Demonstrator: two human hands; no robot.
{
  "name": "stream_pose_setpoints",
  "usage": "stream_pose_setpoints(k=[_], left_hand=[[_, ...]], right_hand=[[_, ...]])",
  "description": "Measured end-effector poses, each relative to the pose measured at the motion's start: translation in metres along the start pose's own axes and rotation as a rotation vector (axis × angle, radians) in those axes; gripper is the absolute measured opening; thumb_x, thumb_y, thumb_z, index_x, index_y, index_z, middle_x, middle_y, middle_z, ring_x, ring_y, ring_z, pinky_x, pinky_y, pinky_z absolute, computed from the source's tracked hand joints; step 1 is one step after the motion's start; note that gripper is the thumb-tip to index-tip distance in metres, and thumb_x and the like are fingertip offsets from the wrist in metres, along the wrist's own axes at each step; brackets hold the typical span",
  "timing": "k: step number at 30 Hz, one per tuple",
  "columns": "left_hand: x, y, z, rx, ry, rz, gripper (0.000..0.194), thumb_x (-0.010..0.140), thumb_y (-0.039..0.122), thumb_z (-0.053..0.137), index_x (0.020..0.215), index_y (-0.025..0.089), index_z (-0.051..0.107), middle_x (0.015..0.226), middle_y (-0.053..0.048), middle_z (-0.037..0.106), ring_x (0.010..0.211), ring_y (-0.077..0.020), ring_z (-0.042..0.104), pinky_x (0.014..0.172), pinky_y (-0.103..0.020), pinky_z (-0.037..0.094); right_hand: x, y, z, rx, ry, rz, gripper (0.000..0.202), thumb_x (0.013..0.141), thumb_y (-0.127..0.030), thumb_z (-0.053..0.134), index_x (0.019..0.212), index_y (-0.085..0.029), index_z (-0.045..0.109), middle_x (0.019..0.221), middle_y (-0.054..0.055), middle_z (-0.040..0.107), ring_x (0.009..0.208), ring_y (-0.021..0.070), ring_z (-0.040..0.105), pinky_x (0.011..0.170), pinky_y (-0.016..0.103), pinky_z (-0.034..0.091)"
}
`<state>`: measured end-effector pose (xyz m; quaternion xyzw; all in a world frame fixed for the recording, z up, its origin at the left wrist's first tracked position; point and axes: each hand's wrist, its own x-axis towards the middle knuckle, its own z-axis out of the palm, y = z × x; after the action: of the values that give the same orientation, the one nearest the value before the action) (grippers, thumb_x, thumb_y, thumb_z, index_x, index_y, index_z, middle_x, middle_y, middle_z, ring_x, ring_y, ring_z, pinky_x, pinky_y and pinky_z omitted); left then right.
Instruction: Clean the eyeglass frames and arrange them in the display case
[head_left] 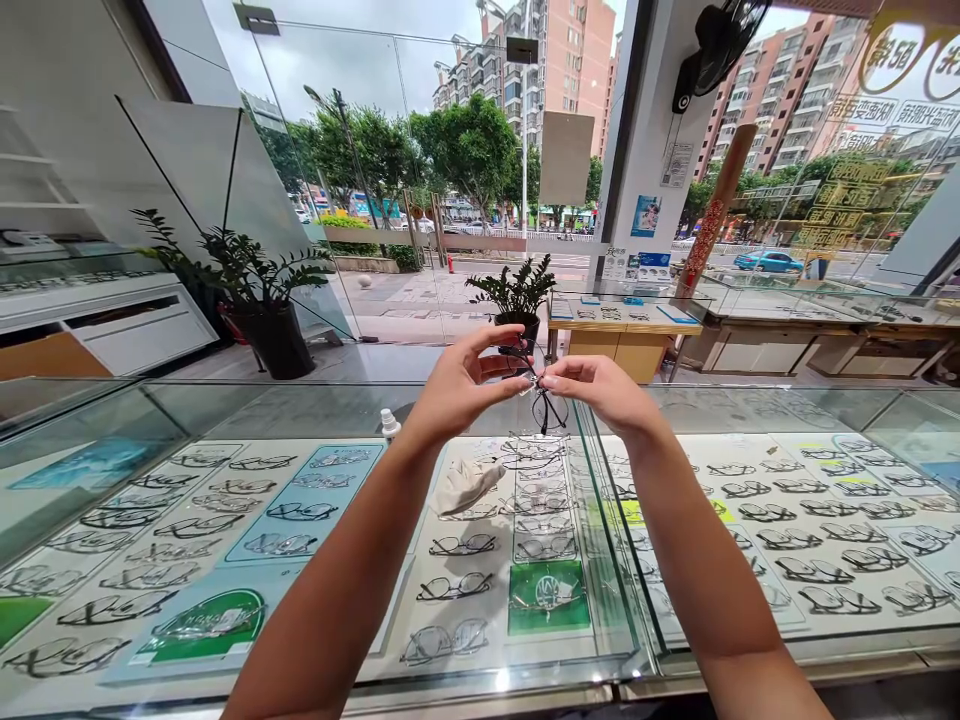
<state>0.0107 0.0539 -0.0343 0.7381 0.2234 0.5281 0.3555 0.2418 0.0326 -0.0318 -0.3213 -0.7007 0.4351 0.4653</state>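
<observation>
Both of my hands are raised above a glass display case [442, 700], pinching one pair of eyeglasses [555, 412] between them. My left hand [469, 378] has its thumb and fingers around the upper part of the frame, near a lens. The fingertips of my right hand [604, 388] pinch the same glasses from the right, close to the left thumb. A dark-rimmed lens hangs below the fingertips. Small details at the pinch point are too fine to make out. Below, a crumpled pale cloth [466, 487] lies near a white bottle [390, 425].
Rows of eyeglasses [455, 587] fill the case on both sides. A glass edge [611, 520] runs between two case sections. Potted plants [274, 340] and a wooden display table [622, 345] stand beyond, before a glass shopfront facing a street.
</observation>
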Motion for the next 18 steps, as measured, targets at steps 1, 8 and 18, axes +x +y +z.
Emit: stream_pose_setpoints(k=[1,8,18], left_hand=[[0.001,-0.002,0.000,-0.015,-0.003,-0.007,0.066,0.074,0.035,0.094,0.136,0.029,0.070,0.133,-0.014,0.071,0.105,-0.0263,0.078,0.089,-0.042,0.069],[-0.004,-0.001,0.016,0.330,0.501,0.049,0.030,0.076,0.031,0.087,0.101,0.024,0.073,0.077,0.001,0.059,0.065,-0.0117,0.054,0.057,-0.026,0.045],[-0.008,-0.002,0.041,0.201,0.152,-0.303,0.039,0.084,0.058,0.078,0.086,0.020,0.082,0.061,0.002,0.049,0.058,-0.0114,0.034,0.055,-0.028,0.020]], right_hand=[[0.001,0.001,0.000,0.003,0.003,0.006,0.033,0.077,-0.057,0.089,0.085,-0.025,0.081,0.095,0.005,0.081,0.090,0.0205,0.070,0.089,0.041,0.057],[0.008,0.015,0.000,-0.038,0.213,-0.043,0.036,0.076,-0.054,0.089,0.085,-0.020,0.081,0.088,0.006,0.081,0.079,0.0184,0.070,0.079,0.036,0.056],[0.002,0.012,0.020,-0.464,0.362,-0.142,0.012,0.093,-0.030,0.073,0.092,-0.020,0.081,0.101,0.009,0.084,0.094,0.0245,0.077,0.090,0.039,0.058]])
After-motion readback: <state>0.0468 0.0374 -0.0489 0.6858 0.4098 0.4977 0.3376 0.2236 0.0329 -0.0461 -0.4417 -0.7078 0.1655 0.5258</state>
